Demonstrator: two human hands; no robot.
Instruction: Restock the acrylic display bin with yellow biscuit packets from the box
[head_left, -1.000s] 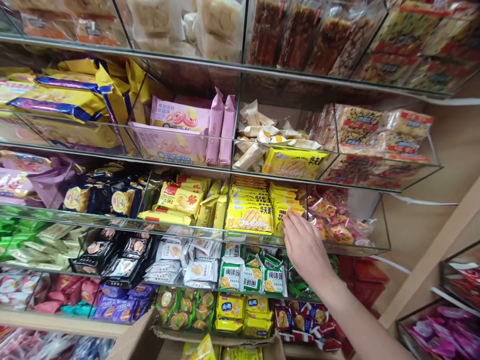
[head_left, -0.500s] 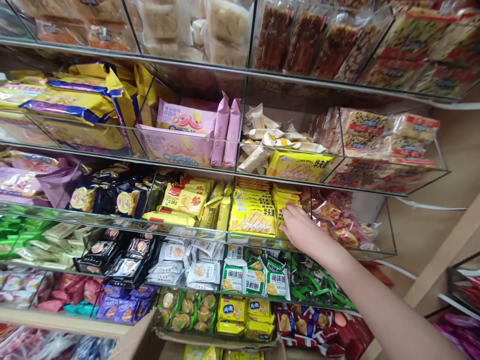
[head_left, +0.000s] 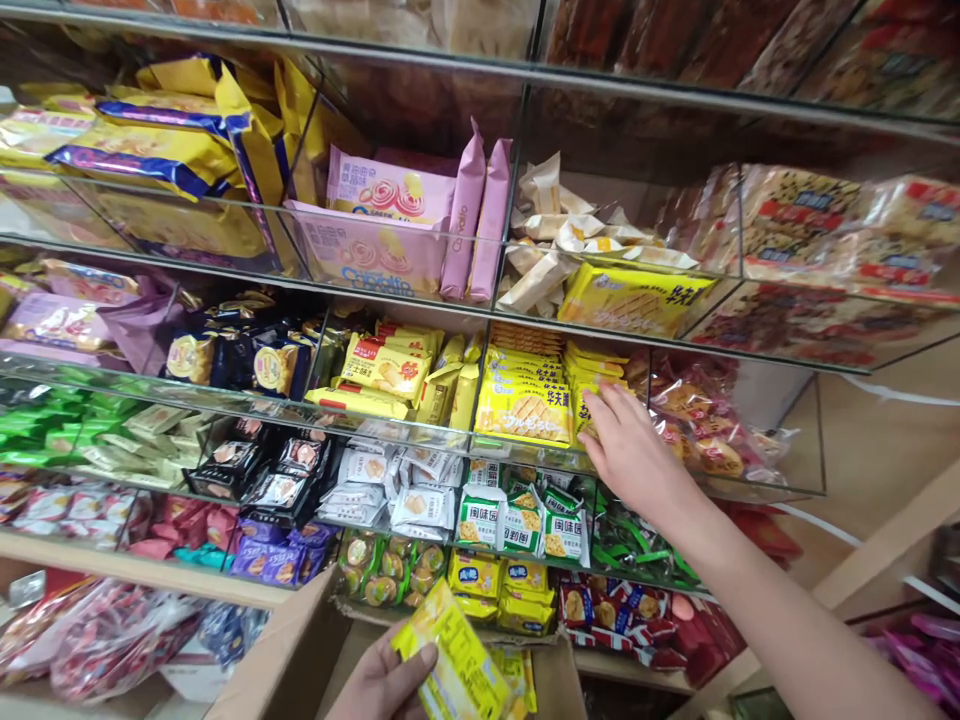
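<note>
My left hand (head_left: 390, 672) grips a yellow snack packet (head_left: 454, 660) at the bottom, thumb on its printed face, above an open cardboard box (head_left: 281, 640). My right hand (head_left: 626, 435) reaches into a shelf bin with its fingers stretched out, resting on the right-hand column of yellow packets (head_left: 589, 365). Beside it stands a neat row of yellow wafer packets (head_left: 525, 405) with a waffle picture, front face showing. More yellow packets (head_left: 517, 672) lie in the box, partly hidden by the held one.
Glass dividers and shelf edges (head_left: 420, 300) run across the bins. Pink cookie packs (head_left: 390, 220) and a lone yellow wafer packet (head_left: 637, 300) sit one tier up. Green-and-white packets (head_left: 521, 520) fill the tier below; clear-wrapped snacks (head_left: 705, 420) stand to the right.
My left hand has come into view from below, holding a yellow packet. My right hand stays at the same column of packets, while the view has tilted lower.
</note>
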